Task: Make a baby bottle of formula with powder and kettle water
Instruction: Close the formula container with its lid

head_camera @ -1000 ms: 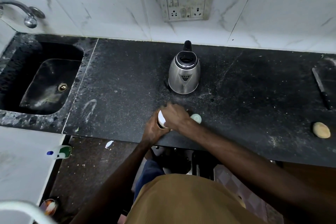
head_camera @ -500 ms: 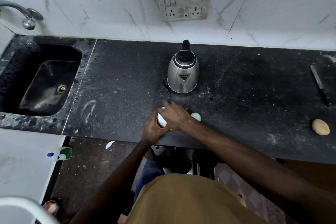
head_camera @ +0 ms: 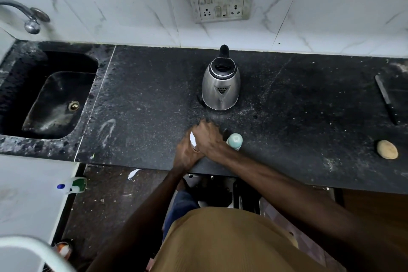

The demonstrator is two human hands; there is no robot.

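Observation:
A steel electric kettle point(head_camera: 221, 87) with a black handle stands with its lid open in the middle of the dark counter point(head_camera: 143, 99). Near the front edge, my left hand point(head_camera: 186, 153) grips the side of a small container with a white lid point(head_camera: 192, 138). My right hand point(head_camera: 207, 136) lies curled over the top of that lid and hides most of it. Just right of my right wrist stands a baby bottle with a pale green cap point(head_camera: 235, 140), seen from above.
A black sink point(head_camera: 47, 95) with a tap point(head_camera: 26, 16) is at the left. On the counter's right lie a knife point(head_camera: 386, 100) and a potato point(head_camera: 387, 149). A wall socket plate point(head_camera: 220, 0) is behind the kettle. A spray bottle point(head_camera: 74, 185) lies on the floor below.
Both hands stay on the white-lidded container; my right hand has shifted slightly over the lid. More of the green bottle cap shows. The kettle has not moved.

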